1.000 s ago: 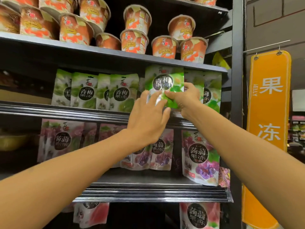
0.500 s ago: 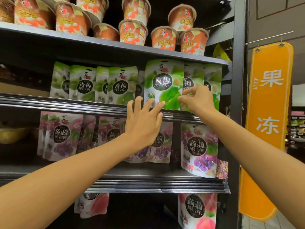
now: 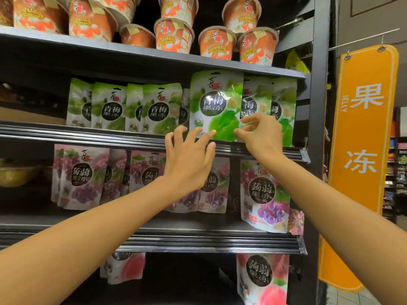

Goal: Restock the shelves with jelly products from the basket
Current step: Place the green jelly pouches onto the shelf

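A green jelly pouch (image 3: 217, 106) stands upright at the front of the middle shelf (image 3: 110, 137), ahead of a row of the same green pouches (image 3: 110, 106). My left hand (image 3: 189, 159) reaches up with spread, straight fingers, whose tips touch the pouch's lower left edge. At the pouch's lower right corner, my right hand (image 3: 261, 135) has curled fingers and pinches the edge between thumb and fingertips. The basket is not in view.
Orange jelly cups (image 3: 174, 36) are stacked on the shelf above. Purple pouches (image 3: 263, 194) fill the shelf below, and pink ones (image 3: 262, 280) stand lower down. A dark upright post (image 3: 319, 128) ends the shelving on the right, beside an orange hanging sign (image 3: 363, 128).
The green pouch went from being held in the air by both hands to standing on the middle shelf. My left hand slid down to its bottom edge, and my right fingers curled at its corner.
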Demonstrator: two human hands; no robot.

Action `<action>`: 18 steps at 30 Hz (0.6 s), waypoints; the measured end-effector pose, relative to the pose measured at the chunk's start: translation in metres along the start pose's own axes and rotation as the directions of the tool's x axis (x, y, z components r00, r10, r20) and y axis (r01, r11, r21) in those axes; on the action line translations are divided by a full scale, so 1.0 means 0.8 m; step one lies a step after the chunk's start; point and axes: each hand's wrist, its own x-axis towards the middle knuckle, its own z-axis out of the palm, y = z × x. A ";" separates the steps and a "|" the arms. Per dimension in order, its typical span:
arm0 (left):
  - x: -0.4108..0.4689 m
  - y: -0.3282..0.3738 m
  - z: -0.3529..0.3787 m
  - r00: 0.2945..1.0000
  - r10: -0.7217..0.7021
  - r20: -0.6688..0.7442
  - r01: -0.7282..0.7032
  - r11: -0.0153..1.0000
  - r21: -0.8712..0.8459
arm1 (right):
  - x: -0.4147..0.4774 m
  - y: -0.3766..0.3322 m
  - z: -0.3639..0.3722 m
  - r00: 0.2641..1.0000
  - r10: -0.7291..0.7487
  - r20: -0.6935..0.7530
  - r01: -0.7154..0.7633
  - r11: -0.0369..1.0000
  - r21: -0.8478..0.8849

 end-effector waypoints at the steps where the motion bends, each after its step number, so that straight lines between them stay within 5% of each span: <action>1: -0.004 0.001 -0.002 0.999 0.001 -0.041 -0.003 0.999 -0.039 | -0.003 0.001 0.000 1.000 -0.022 -0.020 0.022 1.000 0.018; 5: -0.035 0.001 -0.009 0.981 0.024 -0.193 -0.060 0.981 -0.183 | -0.029 0.000 0.005 0.992 -0.104 -0.076 0.110 0.990 0.088; 10: -0.078 -0.007 -0.015 0.979 -0.037 -0.203 -0.033 0.943 -0.331 | -0.068 -0.008 0.014 0.983 -0.169 -0.069 0.180 0.963 0.199; 15: -0.139 -0.029 -0.026 0.989 -0.149 -0.011 0.118 0.824 -0.554 | -0.131 -0.017 0.026 0.983 -0.183 0.018 0.165 0.920 0.356; 18: -0.196 -0.051 -0.033 0.947 -0.260 0.189 0.317 0.660 -0.681 | -0.196 -0.012 0.037 0.977 -0.149 0.154 0.073 0.908 0.413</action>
